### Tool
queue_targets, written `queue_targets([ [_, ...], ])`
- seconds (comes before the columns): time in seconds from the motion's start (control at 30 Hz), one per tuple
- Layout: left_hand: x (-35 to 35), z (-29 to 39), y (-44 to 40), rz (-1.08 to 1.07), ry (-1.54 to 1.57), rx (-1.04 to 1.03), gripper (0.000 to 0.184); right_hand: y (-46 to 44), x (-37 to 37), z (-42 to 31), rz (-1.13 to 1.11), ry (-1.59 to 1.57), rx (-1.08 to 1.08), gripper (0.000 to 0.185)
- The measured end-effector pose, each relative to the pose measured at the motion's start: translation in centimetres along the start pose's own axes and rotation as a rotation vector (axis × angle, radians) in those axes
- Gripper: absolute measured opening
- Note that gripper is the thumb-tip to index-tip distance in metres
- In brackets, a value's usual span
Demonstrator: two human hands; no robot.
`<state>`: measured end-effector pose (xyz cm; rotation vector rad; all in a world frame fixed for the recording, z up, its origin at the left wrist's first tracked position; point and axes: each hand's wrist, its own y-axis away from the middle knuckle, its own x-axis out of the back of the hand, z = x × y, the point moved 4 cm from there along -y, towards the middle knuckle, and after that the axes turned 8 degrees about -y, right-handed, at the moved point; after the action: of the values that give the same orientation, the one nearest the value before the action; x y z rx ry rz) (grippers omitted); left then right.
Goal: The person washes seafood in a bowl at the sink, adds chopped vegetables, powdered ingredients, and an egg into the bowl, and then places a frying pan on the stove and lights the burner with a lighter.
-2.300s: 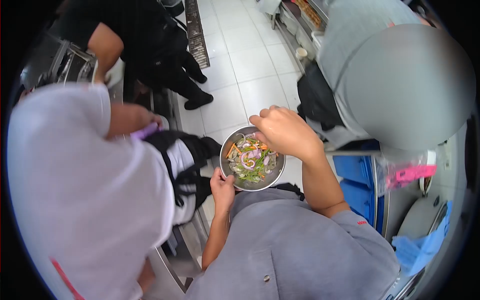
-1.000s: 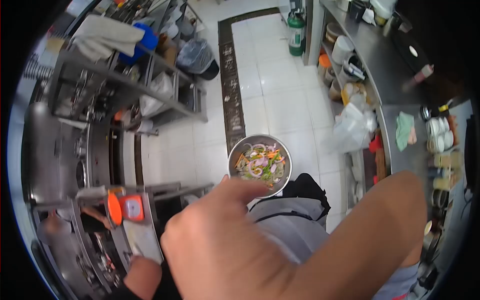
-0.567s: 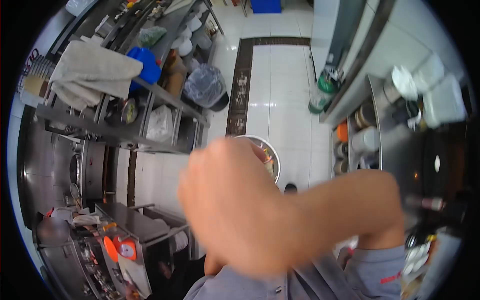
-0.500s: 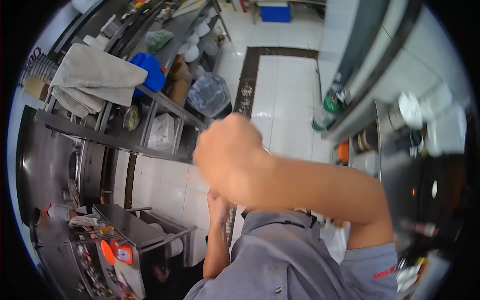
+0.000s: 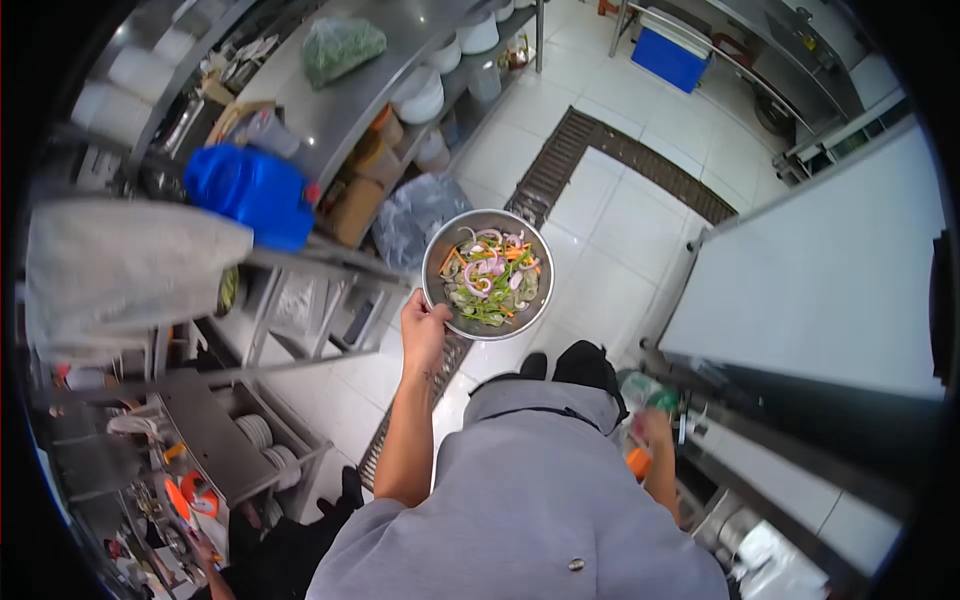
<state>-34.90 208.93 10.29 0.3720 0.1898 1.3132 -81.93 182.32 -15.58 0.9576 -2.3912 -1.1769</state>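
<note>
My left hand [image 5: 425, 330] is closed on the near-left rim of a round metal bowl [image 5: 545, 300], with the thumb over the edge. Inside lie sliced vegetables [image 5: 490, 275]: purple onion rings, orange strips, green strips and greyish pieces. The bowl is held out over the floor, roughly level. Lower right, beside my hip, my right hand [image 5: 655, 428] hangs down, small and blurred. It is close to a green and clear plastic bottle [image 5: 660, 398]; I cannot tell whether it touches it or how its fingers lie.
A steel counter [image 5: 300, 110] on the left carries a blue jerrycan [image 5: 250, 195] and a bag of greens [image 5: 342, 50]. A grey cloth [image 5: 130, 270] hangs nearby. A dark floor grate [image 5: 560, 150] crosses white tiles. Another person's hand [image 5: 203, 548] shows lower left, a white-topped unit [image 5: 810, 270] at right.
My right arm has swung from across the front down to my right side. The bowl, mostly hidden before, now shows in my left hand. My view has turned and moved forward.
</note>
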Motion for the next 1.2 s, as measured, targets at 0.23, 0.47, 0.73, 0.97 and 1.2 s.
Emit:
queue_targets([
  [0.23, -12.5, 6.3, -24.0, 0.012, -0.091, 0.019, 0.015, -10.7, -1.1, -16.3, -0.116, 0.6, 0.185, 0.009],
  [0.47, -24.6, 13.2, -37.0, 0.138, -0.013, 0.106, 0.017, -36.1, -2.8, -58.5, 0.245, 0.993, 0.565, 0.022],
  [0.73, -40.0, 22.5, -57.9, 0.101, 0.029, 0.057, 0.02, -55.5, -14.1, -101.6, 0.045, 0.68, 0.897, 0.027],
  [0.97, -56.2, 34.1, -79.7, -0.151, -0.059, 0.044, 0.023, -71.2, -8.6, -105.7, -0.109, 1.108, 0.545, 0.039],
  [1.2, -74.7, 50.9, -94.7, -0.175, -0.133, 0.011, 0.017, -73.8, -3.0, -123.0, 0.016, 0.41, 0.162, 0.031],
])
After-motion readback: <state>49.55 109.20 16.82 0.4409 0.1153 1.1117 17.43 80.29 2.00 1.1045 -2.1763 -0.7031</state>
